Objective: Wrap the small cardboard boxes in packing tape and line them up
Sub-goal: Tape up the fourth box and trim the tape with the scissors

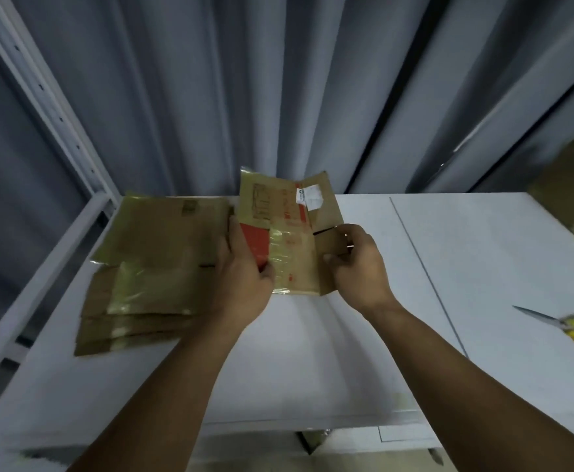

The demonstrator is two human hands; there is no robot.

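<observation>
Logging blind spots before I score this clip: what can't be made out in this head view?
- Scissors: handles cut off by the right edge.
- Brown shape, upper right: blurred and cut by the edge; unidentifiable.
- White label on the flattened box held by the left hand and right hand: print too small and blurred to read.
- Cardboard stack: sheet count unclear, pieces overlap and the left hand covers part.

Table (313, 352): white, thin seam toward right.
Left side: flattened cardboard boxes (149, 267), stacked, tape-glossed.
Right edge: scissors (571, 327), yellow handles, lying flat.
</observation>
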